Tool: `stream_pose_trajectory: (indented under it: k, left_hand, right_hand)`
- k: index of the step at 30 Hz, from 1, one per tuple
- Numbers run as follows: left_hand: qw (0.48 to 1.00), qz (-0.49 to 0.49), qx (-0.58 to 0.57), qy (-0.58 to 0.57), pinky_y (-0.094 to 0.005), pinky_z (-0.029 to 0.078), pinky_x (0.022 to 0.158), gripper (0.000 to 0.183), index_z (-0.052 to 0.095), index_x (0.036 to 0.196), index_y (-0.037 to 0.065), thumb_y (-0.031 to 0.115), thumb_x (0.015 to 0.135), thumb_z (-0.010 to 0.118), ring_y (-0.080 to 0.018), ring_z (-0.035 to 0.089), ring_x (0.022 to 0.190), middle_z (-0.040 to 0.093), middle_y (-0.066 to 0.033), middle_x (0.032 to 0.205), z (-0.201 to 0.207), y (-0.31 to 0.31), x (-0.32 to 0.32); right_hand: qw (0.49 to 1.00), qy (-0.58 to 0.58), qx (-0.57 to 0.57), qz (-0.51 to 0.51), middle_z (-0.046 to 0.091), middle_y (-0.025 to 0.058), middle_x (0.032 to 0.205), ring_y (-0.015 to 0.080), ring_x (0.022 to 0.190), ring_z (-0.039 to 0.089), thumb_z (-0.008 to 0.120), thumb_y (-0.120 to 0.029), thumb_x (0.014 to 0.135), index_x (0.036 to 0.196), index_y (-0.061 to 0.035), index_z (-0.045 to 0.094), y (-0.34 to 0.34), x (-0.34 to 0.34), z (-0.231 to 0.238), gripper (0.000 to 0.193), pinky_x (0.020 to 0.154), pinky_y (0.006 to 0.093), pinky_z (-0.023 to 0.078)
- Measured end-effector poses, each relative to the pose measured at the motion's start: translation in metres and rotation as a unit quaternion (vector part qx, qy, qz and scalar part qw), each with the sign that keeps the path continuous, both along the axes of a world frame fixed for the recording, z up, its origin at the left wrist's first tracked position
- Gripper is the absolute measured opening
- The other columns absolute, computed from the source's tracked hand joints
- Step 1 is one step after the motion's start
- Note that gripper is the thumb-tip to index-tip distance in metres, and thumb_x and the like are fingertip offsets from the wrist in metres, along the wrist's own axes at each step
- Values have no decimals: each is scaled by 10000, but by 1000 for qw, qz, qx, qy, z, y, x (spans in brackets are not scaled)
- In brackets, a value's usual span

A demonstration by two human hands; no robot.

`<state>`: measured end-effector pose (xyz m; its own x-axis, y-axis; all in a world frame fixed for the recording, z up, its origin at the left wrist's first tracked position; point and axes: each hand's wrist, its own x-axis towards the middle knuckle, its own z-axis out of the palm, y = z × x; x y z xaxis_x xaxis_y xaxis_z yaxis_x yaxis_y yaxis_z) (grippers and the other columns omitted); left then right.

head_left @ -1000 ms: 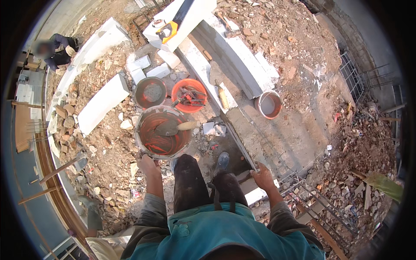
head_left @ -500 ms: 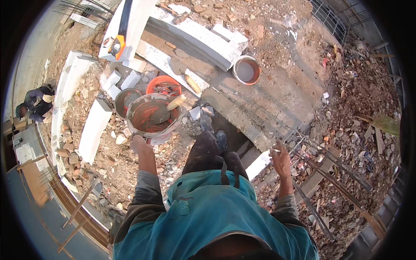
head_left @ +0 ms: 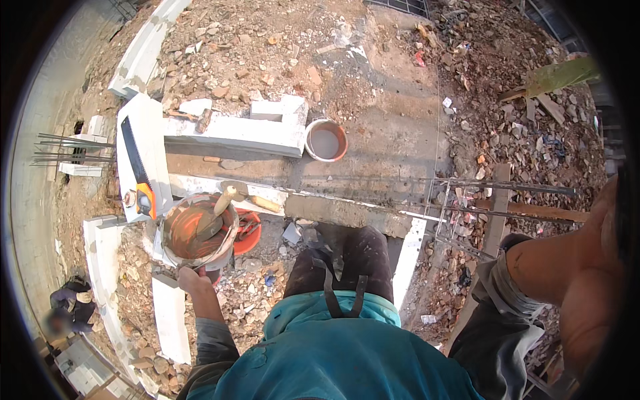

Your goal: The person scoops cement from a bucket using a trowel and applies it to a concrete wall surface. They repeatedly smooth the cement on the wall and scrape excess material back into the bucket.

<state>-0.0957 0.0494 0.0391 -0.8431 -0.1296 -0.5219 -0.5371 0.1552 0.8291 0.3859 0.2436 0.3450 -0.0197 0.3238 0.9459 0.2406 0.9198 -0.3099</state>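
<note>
My left hand [head_left: 194,280] is closed on the near rim of a mortar-smeared bucket [head_left: 233,241]. In this bucket lies a trowel [head_left: 208,230], its wooden handle leaning up over the far side. An orange-red tub [head_left: 249,233] with tools in it sits just to the right, partly covered by the bucket. My right hand [head_left: 605,230] is raised close to the camera at the right edge. Its fingers are cut off or in shadow, so their pose is unclear. A second wooden-handled trowel [head_left: 263,202] lies on the low white block wall beyond the tub.
A handsaw [head_left: 137,163] with an orange handle rests on a white block [head_left: 155,127]. Farther off are a hammer [head_left: 204,121] and a bucket of grey liquid [head_left: 327,142]. Steel bars [head_left: 510,187] stick out at right over rubble. Another person [head_left: 72,305] crouches at far left.
My right hand has risen from near the steel bars to the camera's right edge. The view has turned and shifted. My left hand keeps its hold on the bucket rim.
</note>
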Motion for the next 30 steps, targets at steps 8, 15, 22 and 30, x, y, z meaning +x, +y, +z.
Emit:
stream_pose_trajectory:
  k: [8, 15, 22, 30]
  left_hand:
    - [991, -119, 40, 46, -363, 521, 772, 430, 456, 1189, -28, 166, 809, 404, -267, 569, 977, 514, -156, 1147, -21, -36, -51]
    - [999, 38, 22, 4, -442, 534, 786, 417, 443, 1218, -37, 158, 853, 388, -310, 560, 1002, 499, -190, 1176, 13, -19, 3]
    - [998, 20, -55, 12, -445, 528, 721, 372, 475, 1157, -40, 110, 818, 455, -322, 579, 927, 511, -191, 1147, -56, -57, 14]
    - [964, 262, 14, 34, -413, 540, 652, 353, 553, 1086, -10, 61, 768, 416, -303, 597, 918, 548, -165, 1087, -16, 17, 116]
  right_hand:
    - [977, 96, 98, -161, 555, 231, 1155, 201, 790, 615, 717, -171, 792, 1307, 50, 387, -58, 66, 21, 650, 654, 288, 510]
    - [973, 114, 148, -136, 561, 241, 1138, 196, 765, 617, 709, -138, 797, 1283, 55, 408, -41, 41, 31, 603, 631, 275, 512]
    - [983, 84, 160, -26, 566, 252, 1122, 190, 741, 619, 702, -105, 802, 1258, 60, 429, 49, -5, 43, 556, 607, 261, 513]
    - [989, -105, 101, 15, 587, 245, 1077, 166, 682, 608, 646, 12, 826, 1192, 66, 486, 281, -17, -33, 403, 579, 243, 502]
